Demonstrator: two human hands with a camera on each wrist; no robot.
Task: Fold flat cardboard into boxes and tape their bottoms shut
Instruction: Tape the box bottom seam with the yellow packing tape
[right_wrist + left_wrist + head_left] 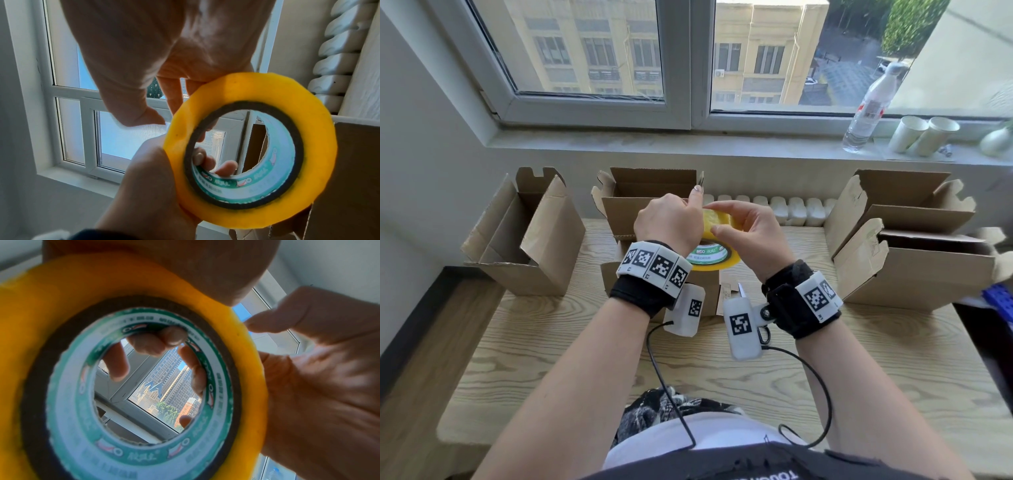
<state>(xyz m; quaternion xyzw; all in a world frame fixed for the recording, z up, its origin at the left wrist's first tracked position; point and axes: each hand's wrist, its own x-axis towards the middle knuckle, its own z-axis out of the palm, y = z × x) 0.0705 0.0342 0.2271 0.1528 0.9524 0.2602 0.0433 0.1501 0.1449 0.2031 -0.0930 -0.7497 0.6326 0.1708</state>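
Head view: left hand (669, 219) gripping a roll of yellow tape (717, 236), fingers hooked through the core, held up above the wooden worktop (876, 359). Right hand (751, 229) pinching at the roll's top edge with thumb and fingertips. Green-and-white label inside the core, its print too small to read here. Small box (705, 291) directly beneath the hands, mostly hidden behind wrists and cameras. Open folded boxes around: one at far left (527, 236), one behind the hands (650, 195), two stacked at right (907, 246), the lowest of these cut off by the frame edge. Bare worktop near the body, crossed only by black cables. Water bottle (868, 109) and paper cups (924, 135) on the windowsill.

Left wrist view: tape (236, 324) filling the frame, blurred up close. Left fingers (156, 344) curled inside the core against the green label; characters there, possibly a brand name, not legible. Right hand (308, 369) at the roll's outer rim, fingertips on the yellow edge.

Right wrist view: tape (257, 94) seen side-on, left fingers (224, 167) showing through the hole. Right hand (164, 56) above, fingertips hidden behind the roll. Cardboard flap (353, 170) at right, cut off; radiator (339, 56) behind it.
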